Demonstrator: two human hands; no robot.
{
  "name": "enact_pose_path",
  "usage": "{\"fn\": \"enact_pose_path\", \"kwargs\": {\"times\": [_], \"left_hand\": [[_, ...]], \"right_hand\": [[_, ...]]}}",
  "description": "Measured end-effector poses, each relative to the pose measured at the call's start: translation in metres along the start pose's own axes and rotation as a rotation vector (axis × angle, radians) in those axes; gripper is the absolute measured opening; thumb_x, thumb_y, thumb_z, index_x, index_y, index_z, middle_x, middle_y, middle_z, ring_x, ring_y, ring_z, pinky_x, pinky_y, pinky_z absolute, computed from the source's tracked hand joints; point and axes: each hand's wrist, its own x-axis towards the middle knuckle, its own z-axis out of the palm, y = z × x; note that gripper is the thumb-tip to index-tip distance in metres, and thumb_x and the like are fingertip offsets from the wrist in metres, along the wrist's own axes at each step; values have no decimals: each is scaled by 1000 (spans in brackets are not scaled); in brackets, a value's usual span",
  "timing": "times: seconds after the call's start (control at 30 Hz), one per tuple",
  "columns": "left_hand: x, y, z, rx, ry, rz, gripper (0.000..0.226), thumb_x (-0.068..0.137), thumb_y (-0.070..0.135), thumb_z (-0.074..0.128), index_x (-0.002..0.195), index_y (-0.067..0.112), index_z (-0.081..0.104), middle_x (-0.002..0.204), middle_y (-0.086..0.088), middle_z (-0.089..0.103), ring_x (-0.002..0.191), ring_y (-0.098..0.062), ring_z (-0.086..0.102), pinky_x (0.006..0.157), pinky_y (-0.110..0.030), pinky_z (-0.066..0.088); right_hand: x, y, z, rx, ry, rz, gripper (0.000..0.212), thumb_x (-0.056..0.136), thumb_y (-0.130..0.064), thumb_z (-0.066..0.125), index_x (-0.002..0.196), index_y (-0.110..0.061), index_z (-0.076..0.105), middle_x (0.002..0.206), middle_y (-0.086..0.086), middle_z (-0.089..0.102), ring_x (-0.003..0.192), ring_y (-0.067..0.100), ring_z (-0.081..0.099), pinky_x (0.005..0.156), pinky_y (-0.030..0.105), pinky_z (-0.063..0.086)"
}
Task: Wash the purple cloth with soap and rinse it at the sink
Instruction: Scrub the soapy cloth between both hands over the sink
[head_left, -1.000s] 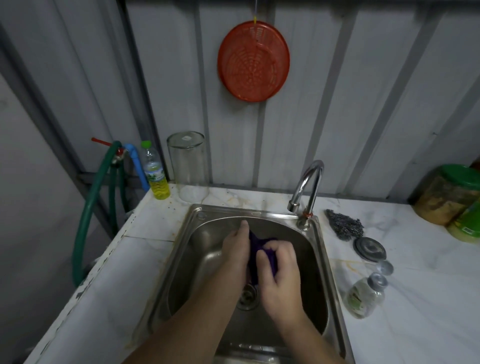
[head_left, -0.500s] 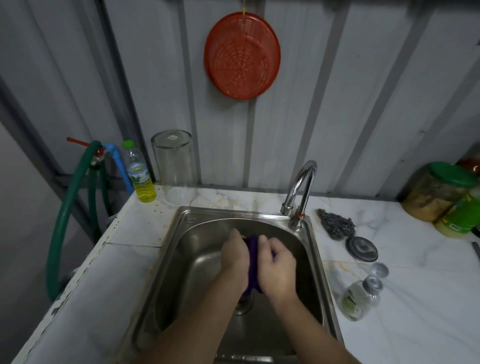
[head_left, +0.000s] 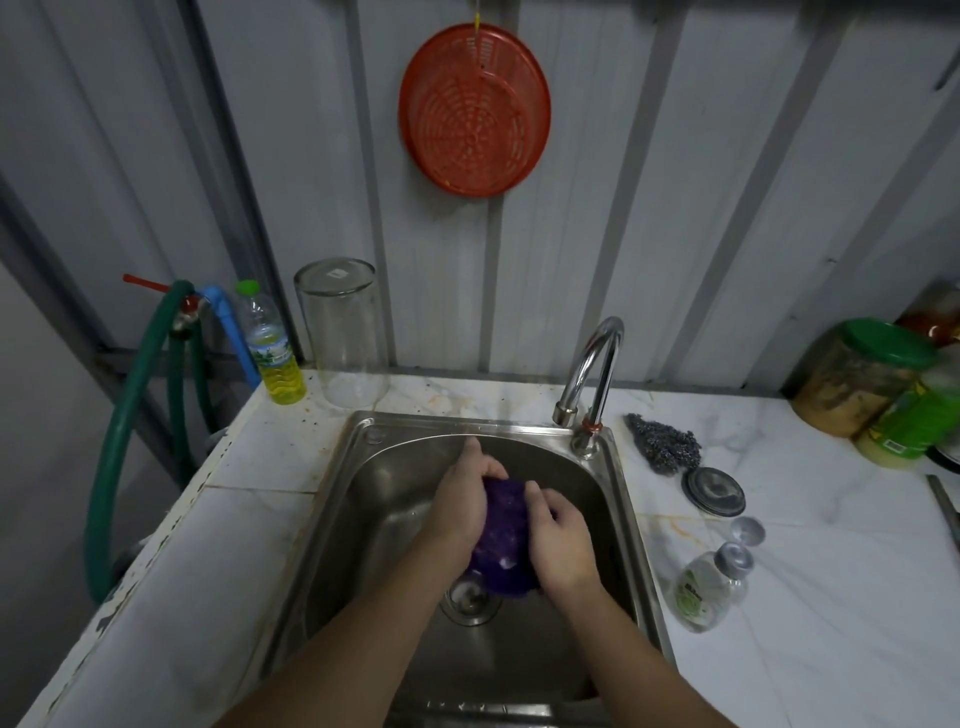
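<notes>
Purple cloth (head_left: 503, 530), bunched over the sink (head_left: 618, 519) centre, gripped by left hand (head_left: 460, 501) and right hand (head_left: 558, 540). Recommend rubbing folds together, suds throughout.

You have one view only, worn on the head, looking forward and steeply down from close above the sink (head_left: 631, 525). The faucet (head_left: 592, 384) stands at one o'clock, the corrugated wall (head_left: 675, 182) fills twelve, the counter (head_left: 831, 597) runs out to three, and both forearms enter from six.
</notes>
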Motion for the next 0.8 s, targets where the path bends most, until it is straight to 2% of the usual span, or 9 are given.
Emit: {"fn": "enact_pose_path", "kwargs": {"times": [0.1, 0.23, 0.3, 0.37, 0.5, 0.57, 0.67, 0.73, 0.8], "left_hand": [[3, 8, -8, 20, 59, 175, 57, 94, 62, 29, 81, 17, 61, 78, -10, 61, 77, -27, 57, 81, -47, 48], [4, 12, -3, 75, 184, 380, 41, 109, 38, 29, 88, 18, 58, 75, -8, 62, 75, -25, 62, 81, -44, 50], [0, 15, -2, -26, 208, 362, 39, 110, 31, 30, 87, 16, 57, 75, -7, 60, 74, -23, 59, 80, -42, 50], [-6, 11, -5, -66, 205, 336, 38, 110, 29, 31, 91, 13, 61, 81, -8, 63, 78, -23, 61, 79, -38, 50], [-18, -16, -12, 37, 76, 227, 41, 109, 43, 31, 112, 24, 67, 102, 1, 72, 99, -19, 68, 79, -31, 52], [-21, -22, -10, 13, -27, 19, 47, 106, 54, 30, 116, 29, 68, 107, -3, 75, 100, -22, 71, 86, -42, 58], [-20, -27, 1, -40, 3, -127, 40, 104, 51, 42, 102, 25, 73, 102, -12, 78, 96, -33, 73, 93, -55, 58], [-17, -22, 7, -76, 120, -177, 39, 102, 49, 48, 87, 22, 72, 91, -10, 79, 86, -31, 74, 84, -48, 61], [-7, -13, 8, -156, 196, -213, 43, 103, 46, 50, 79, 15, 70, 73, -8, 75, 74, -27, 70, 73, -36, 57]], "right_hand": [[-7, -10, -11, 151, -176, -122, 17, 99, -37, 55, 110, -32, 67, 94, -13, 75, 90, 13, 72, 70, 22, 55], [-13, -21, -7, -40, -239, -383, 51, 94, -46, 58, 142, -35, 49, 120, -14, 68, 111, 7, 67, 89, 26, 58], [-12, -22, -6, -170, -150, -512, 32, 95, -48, 53, 127, -43, 59, 114, -13, 68, 106, 3, 65, 90, 23, 54], [-12, -24, -7, -109, -71, -492, 18, 97, -46, 48, 101, -48, 65, 93, -11, 72, 88, 2, 68, 76, 19, 53], [-6, -27, -9, 314, 0, -256, 27, 94, -37, 47, 80, -37, 70, 69, -9, 69, 64, 6, 64, 67, 29, 50], [-6, -33, -10, 415, -11, -250, 31, 91, -31, 47, 69, -35, 69, 62, -13, 62, 58, 4, 58, 61, 25, 47], [-13, -38, -10, 409, 2, -234, 30, 88, -42, 50, 61, -34, 62, 59, -14, 58, 56, 5, 54, 54, 17, 48], [-23, -36, -10, 289, 46, -306, 33, 88, -54, 56, 63, -32, 59, 58, -12, 58, 56, 5, 54, 55, 19, 48], [-30, -29, -9, 48, 96, -568, 31, 88, -49, 63, 63, -32, 53, 59, -13, 54, 58, 6, 53, 58, 22, 45]]}}
